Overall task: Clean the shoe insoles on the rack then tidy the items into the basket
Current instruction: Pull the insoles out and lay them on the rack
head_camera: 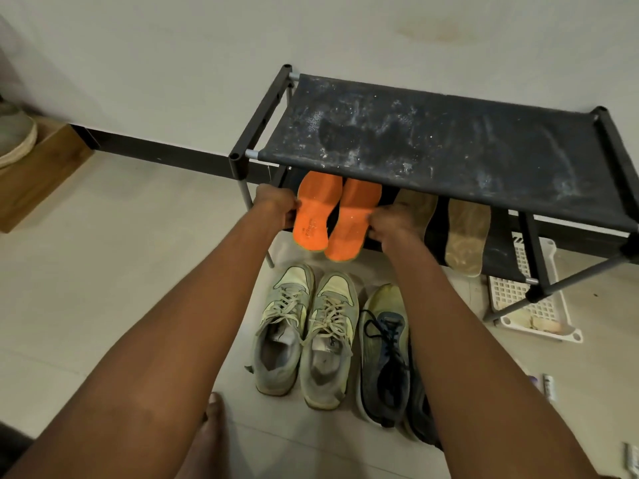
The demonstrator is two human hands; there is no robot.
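On the near floor, two pale grey lace-up sneakers [304,333] are sitting. Farther, the left hand [276,205] and right hand [389,224] are each pinching a thin orange foam insole [316,210], [351,219] on the black rack's [449,140] lower shelf; light and floppy, probably best held mid-edge.

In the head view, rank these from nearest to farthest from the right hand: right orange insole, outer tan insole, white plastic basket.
From the right hand:
1. The right orange foam insole, held in that hand's grip on the lower shelf.
2. The outer tan worn insole, further right along the shelf.
3. The white perforated plastic basket, on the floor beneath the rack's right end.
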